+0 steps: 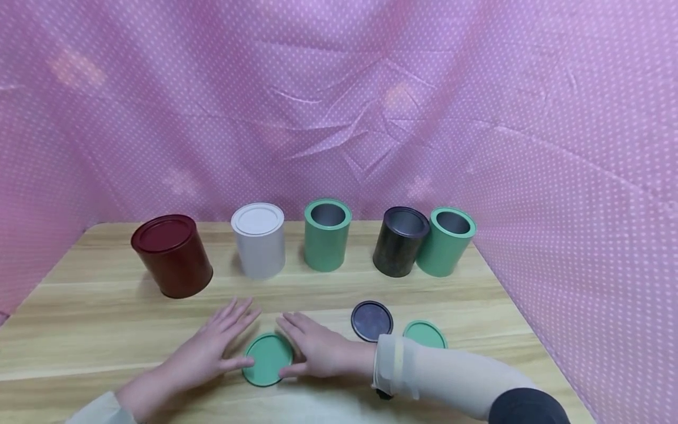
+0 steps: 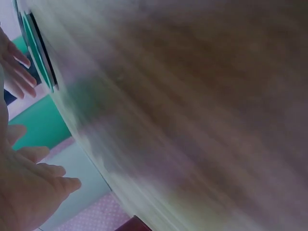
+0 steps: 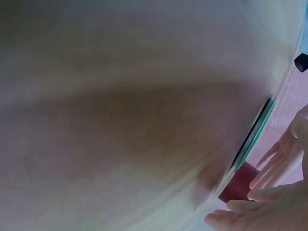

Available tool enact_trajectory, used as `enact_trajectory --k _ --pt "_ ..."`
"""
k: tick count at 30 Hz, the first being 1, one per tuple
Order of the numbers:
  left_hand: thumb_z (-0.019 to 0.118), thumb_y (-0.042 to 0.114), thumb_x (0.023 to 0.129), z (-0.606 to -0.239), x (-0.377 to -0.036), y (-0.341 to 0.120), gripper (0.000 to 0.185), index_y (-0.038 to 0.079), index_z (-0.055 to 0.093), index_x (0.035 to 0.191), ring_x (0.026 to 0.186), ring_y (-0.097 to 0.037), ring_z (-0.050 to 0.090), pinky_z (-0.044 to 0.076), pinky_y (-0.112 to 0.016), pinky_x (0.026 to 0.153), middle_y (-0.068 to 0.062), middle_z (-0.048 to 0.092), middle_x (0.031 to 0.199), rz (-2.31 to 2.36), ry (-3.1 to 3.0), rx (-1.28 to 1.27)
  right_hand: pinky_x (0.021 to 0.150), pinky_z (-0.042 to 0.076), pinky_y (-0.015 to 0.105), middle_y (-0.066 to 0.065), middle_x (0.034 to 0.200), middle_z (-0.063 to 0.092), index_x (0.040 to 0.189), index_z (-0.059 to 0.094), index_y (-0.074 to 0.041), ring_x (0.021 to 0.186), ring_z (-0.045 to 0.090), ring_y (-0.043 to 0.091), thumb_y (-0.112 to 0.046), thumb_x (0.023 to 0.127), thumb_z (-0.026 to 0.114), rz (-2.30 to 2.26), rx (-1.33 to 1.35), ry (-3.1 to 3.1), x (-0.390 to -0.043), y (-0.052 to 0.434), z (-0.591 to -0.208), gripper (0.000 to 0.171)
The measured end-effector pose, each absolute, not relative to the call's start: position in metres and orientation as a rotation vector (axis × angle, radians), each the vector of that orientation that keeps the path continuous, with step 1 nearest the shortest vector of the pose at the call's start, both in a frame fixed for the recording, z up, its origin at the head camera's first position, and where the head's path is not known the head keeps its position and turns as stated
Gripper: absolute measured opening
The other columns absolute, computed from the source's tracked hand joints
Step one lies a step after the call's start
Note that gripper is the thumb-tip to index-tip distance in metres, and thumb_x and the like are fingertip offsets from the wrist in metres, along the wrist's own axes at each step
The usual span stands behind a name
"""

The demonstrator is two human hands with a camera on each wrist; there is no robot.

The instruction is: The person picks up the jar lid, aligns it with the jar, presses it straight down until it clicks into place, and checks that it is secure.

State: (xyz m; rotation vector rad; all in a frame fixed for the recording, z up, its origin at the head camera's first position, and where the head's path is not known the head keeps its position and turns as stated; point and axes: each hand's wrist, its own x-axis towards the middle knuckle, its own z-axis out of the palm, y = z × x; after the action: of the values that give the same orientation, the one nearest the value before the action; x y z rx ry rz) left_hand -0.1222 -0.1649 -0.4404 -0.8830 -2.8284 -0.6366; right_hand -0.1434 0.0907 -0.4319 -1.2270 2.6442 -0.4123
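In the head view, a green round lid (image 1: 269, 360) lies flat on the wooden table (image 1: 69, 335), between the person's left hand (image 1: 214, 347) and right hand (image 1: 318, 348). Both hands are released, fingers extended and pointing away from the body; each thumb reaches the lid's rim, though whether either one presses it cannot be told. To the right, a black lid (image 1: 372, 321) and a second green lid (image 1: 425, 334) lie near the right sleeve (image 1: 450, 371). Behind stand, from left, a dark red can (image 1: 180, 268) and a white can (image 1: 262, 250), both with covered tops, then a green can (image 1: 326, 244), a black can (image 1: 396, 250) and another green can (image 1: 444, 253), these three showing grey interiors; the last two stand close together. A pink dotted cloth (image 1: 212, 118) hangs at the back and sides. In the left wrist view, the green lid appears edge-on at the upper left, the right hand beyond it and the left fingers loosely extended, holding nothing. The right wrist view shows the lid edge-on beside both hands, their fingers ungripped, with dark red behind them.
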Motion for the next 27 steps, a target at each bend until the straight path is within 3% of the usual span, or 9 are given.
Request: enact_trajectory --k 2,4,13,27 --pt "0.070 0.055 0.079 -0.441 -0.122 -0.167 0.083 0.017 0.043 0.147 0.139 -0.048 0.030 0.025 -0.061 0.113 -0.017 0.034 0.154 -0.660 -2.870 -0.889 0.117 0.030 0.037 0.019 0.156 0.028 0.152 0.026 -0.004 0.144 0.029 0.031 -0.054 0.087 0.064 -0.413 -1.226 2.625 -0.141 0.091 -0.432 0.090" --pt "0.069 0.058 0.079 -0.441 -0.121 -0.169 0.086 0.016 0.041 0.148 0.138 -0.048 0.031 0.031 -0.067 0.106 -0.018 0.033 0.154 -0.688 -2.902 -0.905 0.117 0.030 0.037 0.019 0.156 0.028 0.152 0.026 -0.004 0.144 0.029 0.033 -0.054 0.087 0.065 -0.403 -1.218 2.617 -0.139 0.092 -0.432 0.090" --pt "0.065 0.066 0.076 -0.440 -0.120 -0.173 0.093 0.013 0.039 0.148 0.137 -0.051 0.032 0.031 -0.073 0.100 -0.022 0.032 0.154 -0.700 -2.979 -0.935 0.118 0.028 0.037 0.019 0.157 0.024 0.152 0.025 -0.006 0.146 0.026 0.032 -0.054 0.086 0.065 -0.340 -1.173 2.596 -0.139 0.095 -0.433 0.092" --pt "0.064 0.070 0.072 -0.448 -0.119 -0.181 0.096 0.010 0.044 0.145 0.134 -0.048 0.038 0.034 -0.070 0.100 -0.020 0.042 0.149 -0.584 -2.927 -0.974 0.118 0.029 0.038 0.017 0.158 0.024 0.151 0.030 -0.010 0.146 0.024 0.032 -0.055 0.083 0.068 -0.300 -1.121 2.604 -0.139 0.088 -0.434 0.090"
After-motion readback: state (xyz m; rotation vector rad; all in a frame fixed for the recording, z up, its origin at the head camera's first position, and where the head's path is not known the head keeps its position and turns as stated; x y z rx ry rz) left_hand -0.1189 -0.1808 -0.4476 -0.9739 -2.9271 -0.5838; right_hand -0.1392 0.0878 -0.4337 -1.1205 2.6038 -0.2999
